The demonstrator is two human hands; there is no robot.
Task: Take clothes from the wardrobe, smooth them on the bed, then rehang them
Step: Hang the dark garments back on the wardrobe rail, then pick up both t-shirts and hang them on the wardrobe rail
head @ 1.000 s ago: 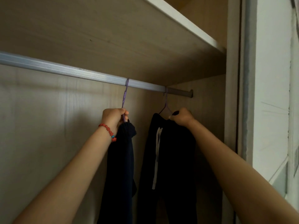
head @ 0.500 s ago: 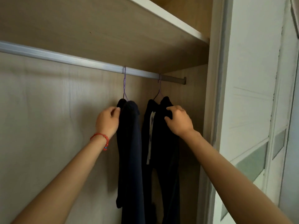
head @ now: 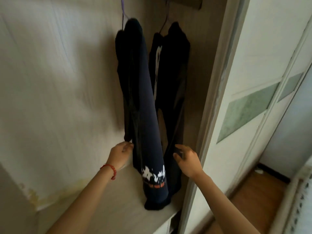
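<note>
Two dark garments hang in the wardrobe on purple hangers. The navy garment (head: 141,102) on the left carries a white and orange print near its hem, and its end rests on the wardrobe floor. Right beside it hangs a black garment (head: 170,78) with a white drawstring. My left hand (head: 120,153), with a red bracelet at the wrist, touches the navy garment's left edge low down, fingers loosely curled. My right hand (head: 186,158) is spread open against the lower part of the black garment. Neither hand visibly grips cloth.
The wardrobe's pale back panel (head: 59,81) fills the left. Its floor board (head: 118,200) lies under the garments. A white sliding door (head: 253,81) with frosted panes stands to the right, and wooden flooring (head: 258,196) shows below it.
Both hands have slid down from the hangers' tops to the garments' lower parts. The view has tilted down, so the rail is mostly out of frame.
</note>
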